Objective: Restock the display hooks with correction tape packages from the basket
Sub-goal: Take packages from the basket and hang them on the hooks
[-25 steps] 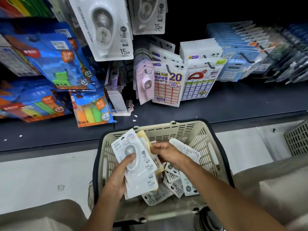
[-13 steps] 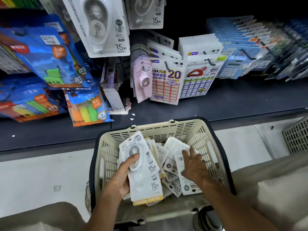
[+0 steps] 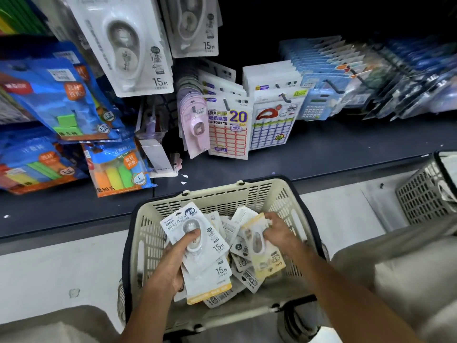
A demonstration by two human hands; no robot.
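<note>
While left hand (image 3: 173, 266) grips white package stack (image 3: 205, 253), right hand (image 3: 277, 231) pinches yellow-edged package (image 3: 264, 253) over basket (image 3: 148, 233); cards likely light, slippery; hold by card edge.

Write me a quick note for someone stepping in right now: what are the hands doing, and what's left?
Left hand grips a stack of correction tape packages over the basket.
Right hand pinches a yellow-edged package in the basket.
Loose packages lie in the basket.
Hanging packages are already on the upper hooks.
Left: hang the held packages, then the rest.
</note>
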